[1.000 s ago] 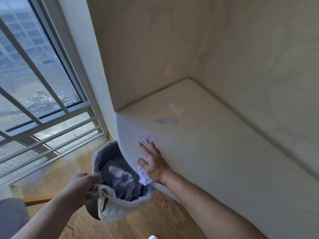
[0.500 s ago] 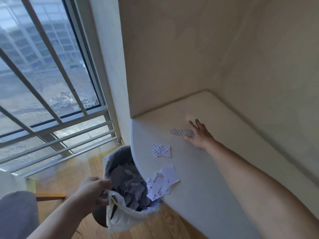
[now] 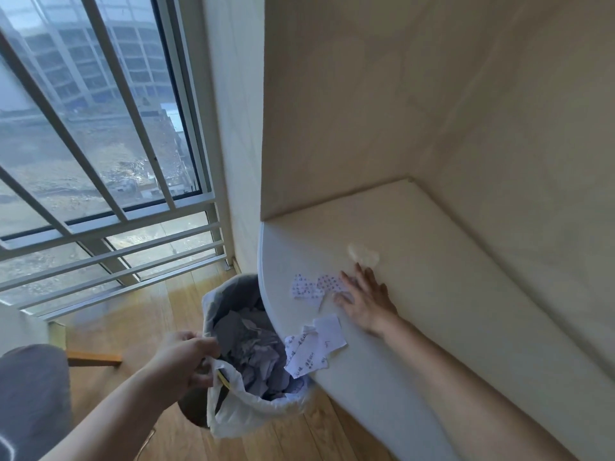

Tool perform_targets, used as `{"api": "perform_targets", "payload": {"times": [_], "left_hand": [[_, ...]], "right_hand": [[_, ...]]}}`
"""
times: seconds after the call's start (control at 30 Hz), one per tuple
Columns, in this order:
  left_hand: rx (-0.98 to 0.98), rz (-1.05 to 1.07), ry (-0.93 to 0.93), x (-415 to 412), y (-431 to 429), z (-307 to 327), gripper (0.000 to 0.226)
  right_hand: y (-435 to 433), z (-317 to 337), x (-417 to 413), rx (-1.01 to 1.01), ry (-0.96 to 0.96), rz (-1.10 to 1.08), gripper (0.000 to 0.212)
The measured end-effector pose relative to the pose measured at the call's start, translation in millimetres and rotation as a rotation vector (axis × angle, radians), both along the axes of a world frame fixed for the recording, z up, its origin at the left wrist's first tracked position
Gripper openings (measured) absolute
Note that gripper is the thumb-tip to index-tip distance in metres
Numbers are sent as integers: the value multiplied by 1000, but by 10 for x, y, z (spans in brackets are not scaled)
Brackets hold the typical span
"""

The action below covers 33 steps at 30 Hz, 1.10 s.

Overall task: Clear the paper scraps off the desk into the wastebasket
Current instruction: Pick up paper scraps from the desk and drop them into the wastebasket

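My right hand [image 3: 365, 300] lies flat on the white desk [image 3: 449, 311], fingers spread, touching two dotted paper scraps [image 3: 311, 287] that lie together near the desk's left edge. A crumpled pale scrap [image 3: 363, 255] sits just beyond my fingertips. White written-on scraps [image 3: 314, 349] hang over the desk edge above the wastebasket [image 3: 233, 291], a grey bin with a white liner bag [image 3: 239, 410] full of crumpled paper. My left hand [image 3: 184, 359] grips the bag's rim at the near left side of the wastebasket.
Wood panels [image 3: 399, 111] wall in the desk at the back and right. A barred window [image 3: 93, 144] fills the left. A grey chair [image 3: 30, 397] with a wooden arm stands at the lower left on the wood floor [image 3: 133, 321].
My right hand let go of the scraps at the desk edge, reached out to the far dotted scrap, and has dragged it back against the nearer dotted one. The left hand kept its grip on the bag.
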<state>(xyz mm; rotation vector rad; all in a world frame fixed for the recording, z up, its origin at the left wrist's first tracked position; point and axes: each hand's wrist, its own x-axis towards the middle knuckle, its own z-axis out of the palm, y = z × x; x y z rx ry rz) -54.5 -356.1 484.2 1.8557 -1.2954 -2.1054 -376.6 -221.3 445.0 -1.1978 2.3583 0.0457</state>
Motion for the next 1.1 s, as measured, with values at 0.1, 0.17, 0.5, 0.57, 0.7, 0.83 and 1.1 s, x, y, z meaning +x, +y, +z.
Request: {"api": "perform_targets", "payload": {"times": [0.1, 0.17, 0.5, 0.57, 0.7, 0.83, 1.1], "left_hand": [[6, -8, -2, 47, 46, 21, 10], [4, -22, -5, 71, 78, 42, 8], [0, -58, 17, 202, 78, 45, 12], [11, -45, 27, 226, 68, 30, 12], [18, -24, 38, 268, 39, 12, 13], [-13, -13, 36, 246, 14, 27, 11], [-72, 42, -5, 134, -172, -55, 6]], "right_hand": [[241, -116, 559, -60, 32, 46, 88], [348, -189, 969, -88, 74, 33, 87], [285, 75, 2000, -381, -67, 219, 58], [295, 167, 1820, -487, -32, 167, 51], [158, 171, 1413, -417, -27, 84, 57], [-137, 126, 781, -356, -18, -54, 63], [-584, 136, -263, -161, 75, -181, 72]]}}
